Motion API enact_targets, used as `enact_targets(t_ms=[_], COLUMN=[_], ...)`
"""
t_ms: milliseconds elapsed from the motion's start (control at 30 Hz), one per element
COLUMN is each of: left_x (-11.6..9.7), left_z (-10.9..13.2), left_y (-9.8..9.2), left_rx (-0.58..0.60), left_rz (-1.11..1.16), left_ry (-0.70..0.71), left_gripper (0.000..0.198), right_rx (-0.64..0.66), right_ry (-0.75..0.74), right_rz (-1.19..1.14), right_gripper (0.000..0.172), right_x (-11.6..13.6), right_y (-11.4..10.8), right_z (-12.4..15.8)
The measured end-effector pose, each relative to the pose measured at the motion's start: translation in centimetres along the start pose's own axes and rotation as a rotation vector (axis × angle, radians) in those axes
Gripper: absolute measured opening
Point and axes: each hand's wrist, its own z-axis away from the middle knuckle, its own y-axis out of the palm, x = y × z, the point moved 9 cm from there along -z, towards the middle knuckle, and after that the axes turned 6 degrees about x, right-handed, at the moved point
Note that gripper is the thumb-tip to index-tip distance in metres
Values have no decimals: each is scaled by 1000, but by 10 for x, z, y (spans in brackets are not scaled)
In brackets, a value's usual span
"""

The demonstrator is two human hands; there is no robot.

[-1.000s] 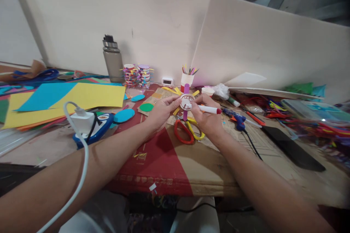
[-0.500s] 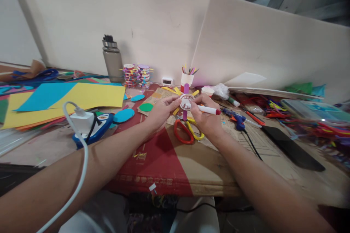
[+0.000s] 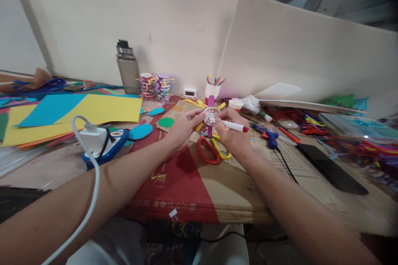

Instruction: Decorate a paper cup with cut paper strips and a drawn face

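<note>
My left hand (image 3: 184, 127) pinches the left edge of a small round white disc (image 3: 212, 116) with red marker lines on it. Purple and yellow strips stick out around the disc, a purple strip (image 3: 211, 101) at its top. In my right hand (image 3: 234, 134) is a white marker with a red end (image 3: 236, 126), its other end at the disc's right side, where my fingers hide the tip. Below the disc lie scissors with one red and one yellow handle loop (image 3: 209, 151); their blades are hidden.
Left stand a blue power strip (image 3: 107, 151) with a white cable, coloured paper sheets (image 3: 108, 109) and a bottle (image 3: 128, 68). Two stacks of decorated discs (image 3: 163, 85) and a cup of pencils (image 3: 212, 90) stand behind. Right lie a blue glue gun (image 3: 272, 138) and a black phone (image 3: 332, 168).
My right hand and the marker have shifted very slightly left and down along the disc. My left hand stays in place on the disc.
</note>
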Motion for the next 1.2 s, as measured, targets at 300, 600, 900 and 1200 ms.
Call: enact_targets(t_ms=[300, 600, 900, 1200], left_x=[1, 0, 2, 0], left_z=[1, 0, 1, 1], left_y=[-1, -1, 0, 1], left_rx=[-2, -12, -5, -14], left_rz=[-1, 0, 19, 24], left_ry=[8, 19, 3, 4], left_gripper=[37, 35, 38, 41], right_rx=[11, 22, 14, -17], right_ry=[-1, -35, 11, 9], right_rz=[44, 29, -16, -10], right_gripper=[8, 8, 10, 8], right_x=[0, 3, 0, 0], right_y=[4, 5, 5, 1], right_z=[0, 1, 0, 0])
